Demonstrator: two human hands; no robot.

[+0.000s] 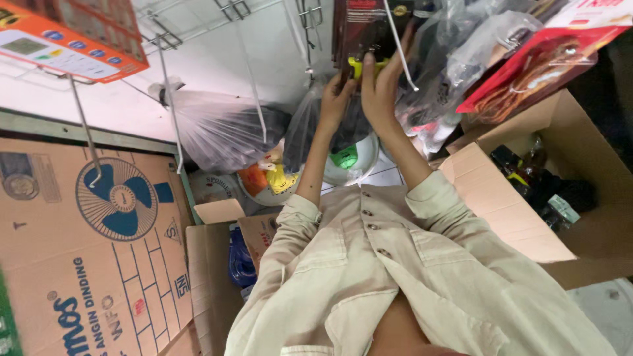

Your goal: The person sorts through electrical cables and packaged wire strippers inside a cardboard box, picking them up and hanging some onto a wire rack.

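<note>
Hands raised overhead: your left hand and right hand meet, nearly touching, on a dark carded package with a yellow-green part at its lower edge, both closed around that lower edge. The package hangs among other packs at a white wire display hook, above head height; whether it sits fully on the hook cannot be told. Clear plastic bags crowd just beside it on your right, and a red blister pack hangs beyond them. Below stand an open cardboard box of dark bottles and a fan carton. Risk, as judged: a slipped grip would drop the package, and a snag could pull the neighbouring bags down.
</note>
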